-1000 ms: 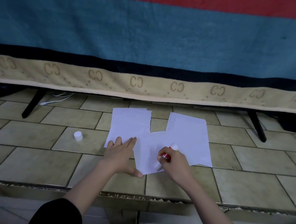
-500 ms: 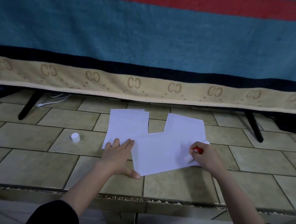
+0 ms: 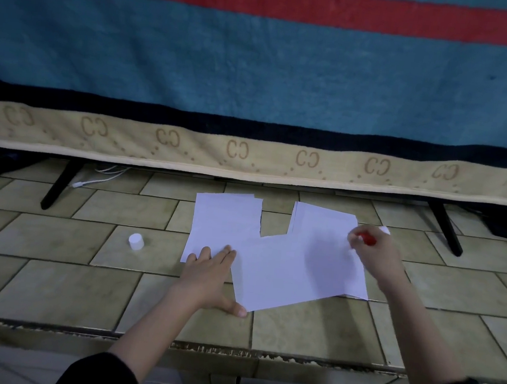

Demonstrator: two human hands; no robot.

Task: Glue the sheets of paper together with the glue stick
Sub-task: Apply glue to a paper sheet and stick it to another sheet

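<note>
**White sheets on tile, glue stick at the right edge**

White paper lies on the tiled tabletop (image 3: pixel 50 290) in three lots: a front sheet (image 3: pixel 293 276) set at a slant, a left stack (image 3: pixel 224 220) behind it at about 10 o'clock, and a right stack (image 3: pixel 323 226) at about 1 o'clock. The front sheet overlaps the near ends of both stacks.

The left hand (image 3: pixel 210 277) lies flat with fingers straight and spread — fingertips on the left stack, thumb at the front sheet's near left corner. The right hand (image 3: pixel 376 253) has its fingers curled round the red glue stick (image 3: pixel 370 238), held at the far right edge of the paper, at 2 o'clock from the front sheet.

A small white cap (image 3: pixel 136 241) stands alone at 9 o'clock, well apart from the sheets. Behind everything hangs a striped blanket (image 3: pixel 258 68) — red, blue, black and tan.
</note>
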